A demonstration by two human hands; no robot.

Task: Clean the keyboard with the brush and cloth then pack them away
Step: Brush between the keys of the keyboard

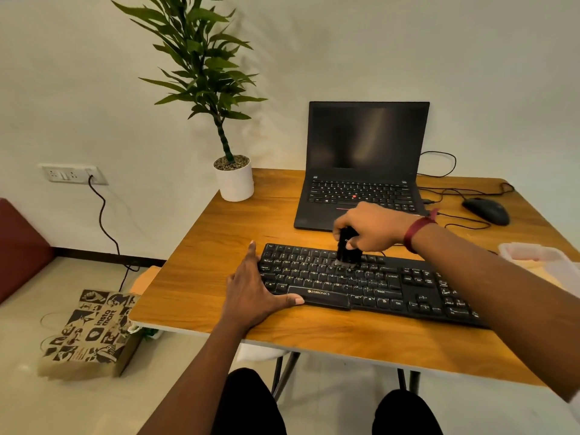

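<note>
Knees (251,406) in dark cloth are cut off by the bottom edge, below the front of the wooden table (194,277). On the floor to the left a printed paper bag (91,331) is seen, its lettering only partly legible.

The left hand (254,290) is laid flat on the tabletop at the left end of the keyboard (376,287), fingers straight, nothing gripped. Its thumb is stretched along the keyboard's front edge and touches it. The black keyboard is set slantwise across the table, and its right end is hidden under the right forearm.

A black brush (346,248) is gripped in the right hand (373,229), whose fingers are curled round the handle so that most of it is covered. The brush is held upright with its bristles set on the upper key rows of the main block; the bristle tips are blurred. A dark red band (416,230) is worn at that wrist.

At the right edge a clear plastic container (539,257) is cut by the frame and partly covered by the arm; its contents cannot be made out. A pale orange shape (142,277) is glimpsed at the table's left edge and cannot be identified.

Behind the keyboard an open laptop (361,146) is stood with a dark screen, its front edge partly hidden by the right hand. A black mouse (486,210) is seen to its right among cables. A plant in a white pot (234,183) is placed at the far left corner, and a wall socket (72,174) is seen beyond.
</note>
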